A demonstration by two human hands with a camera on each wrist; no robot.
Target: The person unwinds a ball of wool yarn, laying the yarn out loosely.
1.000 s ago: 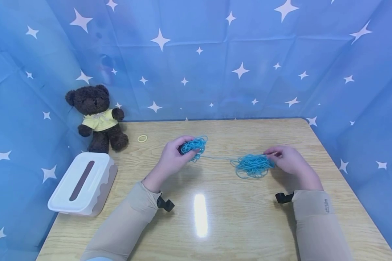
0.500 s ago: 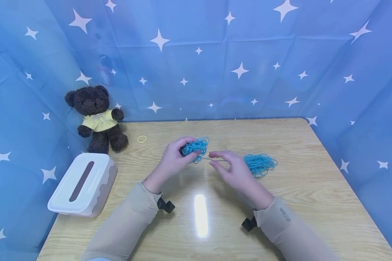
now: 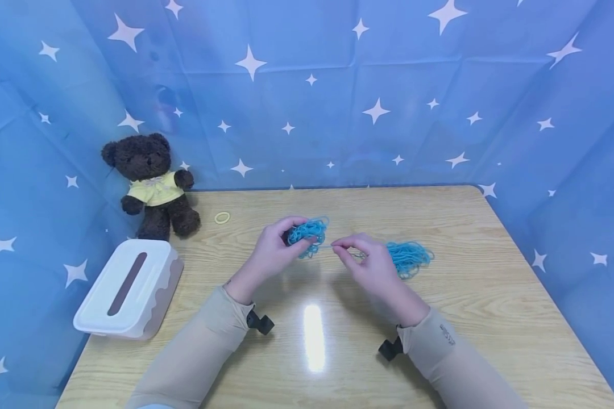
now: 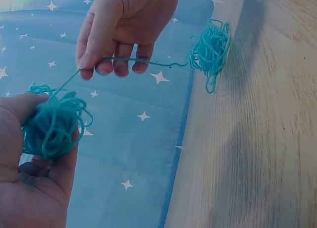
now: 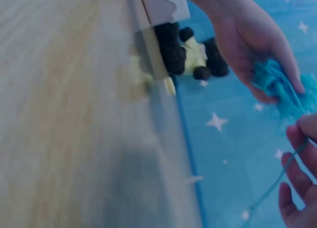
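My left hand (image 3: pixel 275 250) holds a loose bundle of blue yarn (image 3: pixel 309 228) above the table, thumb and fingers curled round it. Just to its right, my right hand (image 3: pixel 369 262) pinches the single strand (image 4: pixel 171 64) of yarn between thumb and forefinger. That strand runs from the held bundle through the right fingers to a second heap of blue yarn (image 3: pixel 410 258) lying on the table, partly hidden behind the right hand in the head view. In the left wrist view the held bundle (image 4: pixel 52 126) shows many tangled loops.
On the wooden table (image 3: pixel 440 329), a white lidded box (image 3: pixel 153 289) with a slot stands at the left. Behind it sits a dark brown teddy bear (image 3: pixel 156 190) in a yellow shirt. A small yellow ring (image 3: pixel 222 218) lies near the bear. A blue star-patterned curtain (image 3: pixel 332 142) borders the table.
My right hand has left the yarn heap on the right, come left towards the held bundle, and closed its fingertips on the strand. The left hand has barely moved.
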